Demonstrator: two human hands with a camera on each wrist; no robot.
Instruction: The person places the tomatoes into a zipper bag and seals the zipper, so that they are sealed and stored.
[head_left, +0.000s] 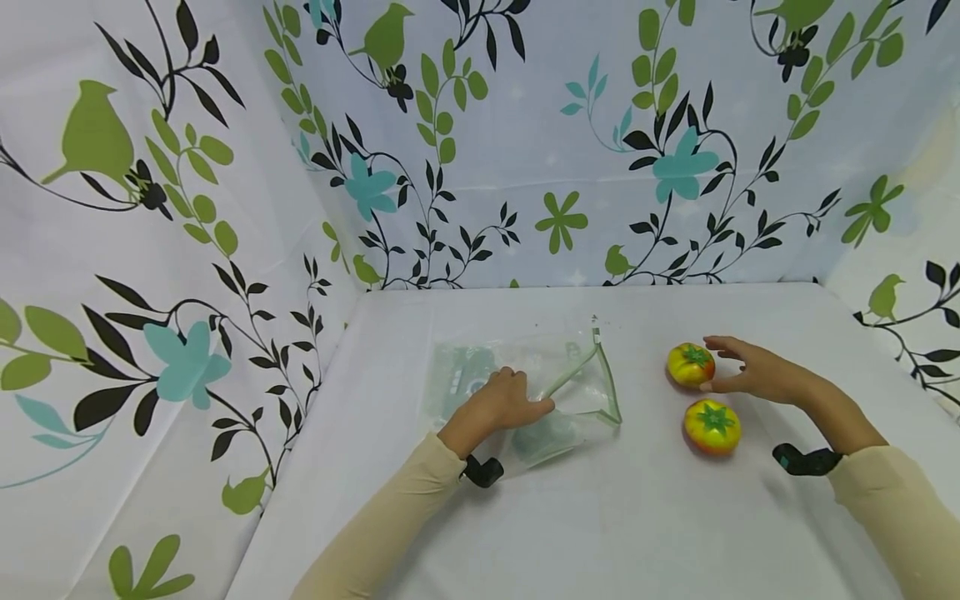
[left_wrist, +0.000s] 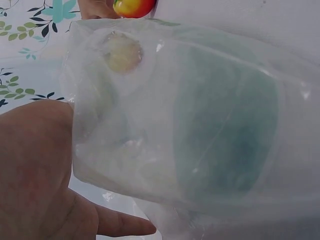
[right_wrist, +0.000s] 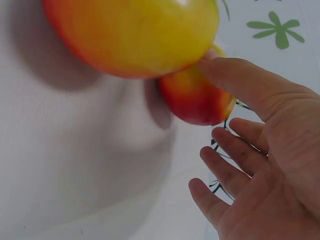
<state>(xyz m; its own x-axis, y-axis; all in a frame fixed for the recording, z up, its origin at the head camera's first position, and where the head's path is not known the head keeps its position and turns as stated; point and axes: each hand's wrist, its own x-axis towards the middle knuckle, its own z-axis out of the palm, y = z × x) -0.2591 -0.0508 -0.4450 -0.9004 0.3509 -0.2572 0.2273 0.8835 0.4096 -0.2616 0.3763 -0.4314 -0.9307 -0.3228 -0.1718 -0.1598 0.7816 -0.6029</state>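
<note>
A clear plastic zip bag [head_left: 585, 383] with a pale green rim lies on the white table, its mouth to the right. My left hand [head_left: 504, 402] grips the bag at its middle, fingers bent and thumb stretched out to the right. In the left wrist view the bag's film [left_wrist: 225, 120] hides most of those fingers. My right hand [head_left: 761, 372] is beside the far yellow-red tomato [head_left: 691, 364], thumb and fingers spread apart at its right side. A second tomato [head_left: 712, 427] with a green leafy top sits nearer. Whether the thumb touches the far tomato, I cannot tell.
The white table [head_left: 600, 533] meets a patterned cloth [head_left: 480, 167] with leaves and birds at the back, left and right. Printed greenish areas [head_left: 468, 375] show on the bag. A black wrist camera [head_left: 806, 460] sits on the right wrist.
</note>
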